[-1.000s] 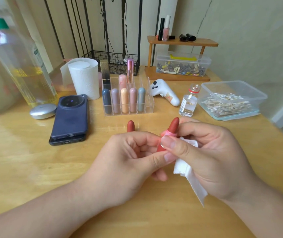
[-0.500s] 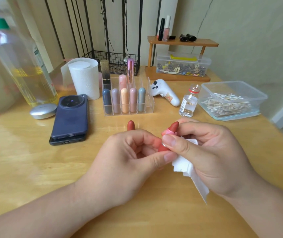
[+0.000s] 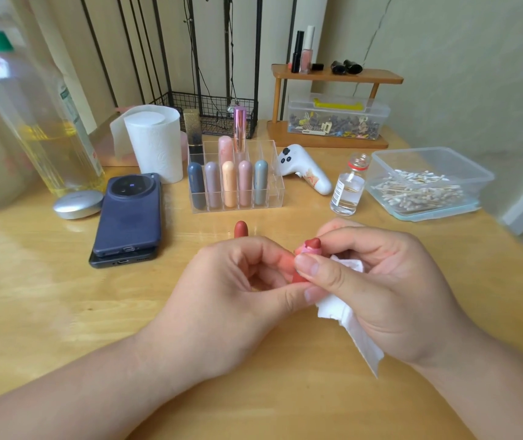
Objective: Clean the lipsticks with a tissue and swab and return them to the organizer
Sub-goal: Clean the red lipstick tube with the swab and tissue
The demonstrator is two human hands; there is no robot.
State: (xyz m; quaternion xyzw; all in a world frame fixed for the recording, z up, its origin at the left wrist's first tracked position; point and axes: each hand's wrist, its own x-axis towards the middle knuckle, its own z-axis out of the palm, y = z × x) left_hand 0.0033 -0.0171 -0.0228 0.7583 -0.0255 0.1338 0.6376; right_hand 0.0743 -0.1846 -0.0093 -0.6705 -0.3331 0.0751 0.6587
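**Both hands on one lipstick over the near middle of the surface [image 3: 63, 296].** The left hand [image 3: 238, 281] curls its fingers round the lower tube of the lipstick [image 3: 312, 244], with the thumb pressed against its side. The right hand [image 3: 380, 287] pinches the pink collar between thumb and forefinger, just below the exposed dark-red bullet, which tilts away toward the right. A white tissue [image 3: 349, 319] is bunched under the right hand's curled fingers and lies against the tube. Its loose end hangs below the palm toward the near edge. Whether the tissue touches the bullet cannot be told. A red-brown cap [image 3: 241, 229] stands upright on the surface just beyond the left hand's knuckles.

Toward the far edge, at mid-width, stands the clear organizer [image 3: 277, 192]. Its front row holds five upright tubes [image 3: 229, 184]: dark blue, mauve, peach, pink and grey-blue. Three taller ones stand behind them.

Left of the organizer lie two stacked phones [image 3: 130, 214], a silver disc [image 3: 77, 204] and a paper roll [image 3: 155, 144]. A large bottle [image 3: 47, 131] of yellow liquid stands near the left edge.

Right of the organizer lie a white handheld device [image 3: 307, 173] and a small glass vial [image 3: 349, 188]. Near the right edge is a clear box [image 3: 482, 177] of swabs [image 3: 418, 193]. A wooden shelf [image 3: 377, 78] stands at the far edge.
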